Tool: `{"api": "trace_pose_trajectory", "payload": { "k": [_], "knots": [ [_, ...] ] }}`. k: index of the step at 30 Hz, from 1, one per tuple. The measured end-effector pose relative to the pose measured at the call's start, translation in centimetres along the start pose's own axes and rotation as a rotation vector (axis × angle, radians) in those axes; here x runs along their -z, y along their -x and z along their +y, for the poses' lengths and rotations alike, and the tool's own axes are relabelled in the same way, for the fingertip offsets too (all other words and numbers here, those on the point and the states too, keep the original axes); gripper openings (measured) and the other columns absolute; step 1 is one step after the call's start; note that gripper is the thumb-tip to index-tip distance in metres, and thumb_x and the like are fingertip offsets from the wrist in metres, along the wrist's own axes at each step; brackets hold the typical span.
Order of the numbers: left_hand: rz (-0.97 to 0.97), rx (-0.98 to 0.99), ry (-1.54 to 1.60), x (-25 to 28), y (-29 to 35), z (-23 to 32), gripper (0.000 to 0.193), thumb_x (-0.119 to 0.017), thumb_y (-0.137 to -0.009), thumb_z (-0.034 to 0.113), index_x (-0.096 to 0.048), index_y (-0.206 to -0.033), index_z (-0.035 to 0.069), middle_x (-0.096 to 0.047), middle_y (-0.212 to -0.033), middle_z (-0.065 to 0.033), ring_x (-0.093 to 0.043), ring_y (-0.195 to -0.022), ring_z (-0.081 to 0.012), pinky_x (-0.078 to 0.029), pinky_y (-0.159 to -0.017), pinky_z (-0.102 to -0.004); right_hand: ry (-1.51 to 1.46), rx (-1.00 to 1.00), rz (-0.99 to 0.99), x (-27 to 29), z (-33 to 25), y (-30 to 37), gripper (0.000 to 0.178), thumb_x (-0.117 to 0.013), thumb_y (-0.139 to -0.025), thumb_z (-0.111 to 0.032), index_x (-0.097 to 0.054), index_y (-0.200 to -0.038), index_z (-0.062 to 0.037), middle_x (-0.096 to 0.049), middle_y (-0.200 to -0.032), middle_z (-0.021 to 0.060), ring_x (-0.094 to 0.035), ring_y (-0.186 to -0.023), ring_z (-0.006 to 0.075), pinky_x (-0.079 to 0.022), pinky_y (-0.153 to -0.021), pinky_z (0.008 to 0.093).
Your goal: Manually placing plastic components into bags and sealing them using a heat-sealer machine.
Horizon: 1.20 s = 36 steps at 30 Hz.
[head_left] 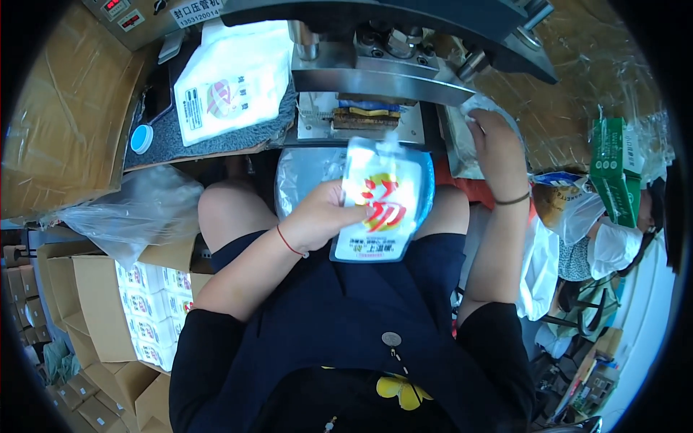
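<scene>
My left hand [328, 213] is closed on the left edge of a white spouted pouch [379, 234] with red and yellow print. It holds the pouch upright above my lap, below the press, with the thumb across its front. A translucent spout [390, 143] stands at its top. To the right of the press, my right hand [499, 148] reaches over a container lined with pale plastic [462, 144]. Its fingers are bent and slightly apart, and no object shows between them. What lies under the fingertips is hidden.
A metal press [382, 83] stands ahead. White pouches [234, 86] lie on a grey mat [267, 130] at its left, near a blue-and-white cap [141, 138]. A carton [97, 307] with packed pouches is at lower left. A green box [613, 169] stands at right.
</scene>
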<state>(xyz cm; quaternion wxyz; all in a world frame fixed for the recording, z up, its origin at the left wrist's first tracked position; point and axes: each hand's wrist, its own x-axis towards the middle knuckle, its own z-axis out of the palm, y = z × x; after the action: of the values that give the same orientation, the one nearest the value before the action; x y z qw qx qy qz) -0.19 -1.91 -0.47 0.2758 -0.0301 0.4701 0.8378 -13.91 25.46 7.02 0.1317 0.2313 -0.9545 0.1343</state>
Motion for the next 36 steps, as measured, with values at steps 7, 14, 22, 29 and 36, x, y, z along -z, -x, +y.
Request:
{"api": "trace_pose_trajectory", "payload": {
  "k": [7,14,22,29,36],
  "knots": [
    [0.126,-0.017,0.101,2.1,-3.0,4.1,0.033,-0.065,-0.087,-0.001,-0.061,-0.120,-0.006,-0.071,-0.110,-0.0152,-0.071,-0.095,-0.0210,-0.058,-0.087,-0.0350,0.062,-0.161,-0.085,-3.4,4.6,1.1,0.037,-0.065,-0.087,-0.012,-0.059,-0.123,-0.0151,-0.062,-0.108,0.0203,-0.061,-0.100,0.0430,-0.050,-0.084,0.0472],
    [1.137,-1.022,-1.414,9.1,-0.5,8.1,0.058,-0.069,-0.089,0.018,-0.046,-0.140,0.001,-0.046,-0.141,-0.0270,-0.050,-0.127,-0.0386,-0.043,-0.104,-0.0434,-0.148,-0.210,0.115,-4.0,5.4,2.3,0.036,-0.070,-0.084,-0.010,-0.058,-0.118,-0.0069,-0.066,-0.104,0.0209,-0.065,-0.090,0.0372,-0.051,-0.078,0.0427],
    [0.679,-0.520,-0.521,8.9,5.4,4.7,0.022,-0.055,-0.100,0.009,-0.065,-0.114,-0.005,-0.068,-0.114,-0.0162,-0.067,-0.103,-0.0236,-0.052,-0.090,-0.0337,-0.415,-0.167,0.364,-0.2,0.2,4.0,0.025,-0.063,-0.093,-0.014,-0.062,-0.114,0.0008,-0.068,-0.102,0.0185,-0.065,-0.092,0.0316,-0.050,-0.083,0.0374],
    [0.415,-0.400,-0.835,2.5,3.4,3.0,0.017,-0.078,-0.087,0.014,-0.071,-0.086,-0.002,-0.065,-0.079,0.0025,-0.054,-0.070,-0.0020,-0.044,-0.061,-0.0212,-0.746,0.259,-0.041,-0.1,-8.4,1.8,0.015,-0.062,-0.096,-0.015,-0.065,-0.097,-0.0007,-0.067,-0.091,0.0088,-0.063,-0.081,0.0189,-0.049,-0.073,0.0307],
    [0.066,-0.063,-0.145,-1.3,2.3,0.5,0.032,-0.067,-0.097,0.025,-0.067,-0.111,-0.004,-0.072,-0.100,-0.0062,-0.066,-0.087,-0.0098,-0.053,-0.079,-0.0260,-0.568,0.383,-0.051,0.6,-8.6,0.6,0.017,-0.060,-0.096,-0.016,-0.065,-0.096,0.0004,-0.066,-0.088,0.0134,-0.064,-0.083,0.0278,-0.050,-0.075,0.0351]
  ]
}}
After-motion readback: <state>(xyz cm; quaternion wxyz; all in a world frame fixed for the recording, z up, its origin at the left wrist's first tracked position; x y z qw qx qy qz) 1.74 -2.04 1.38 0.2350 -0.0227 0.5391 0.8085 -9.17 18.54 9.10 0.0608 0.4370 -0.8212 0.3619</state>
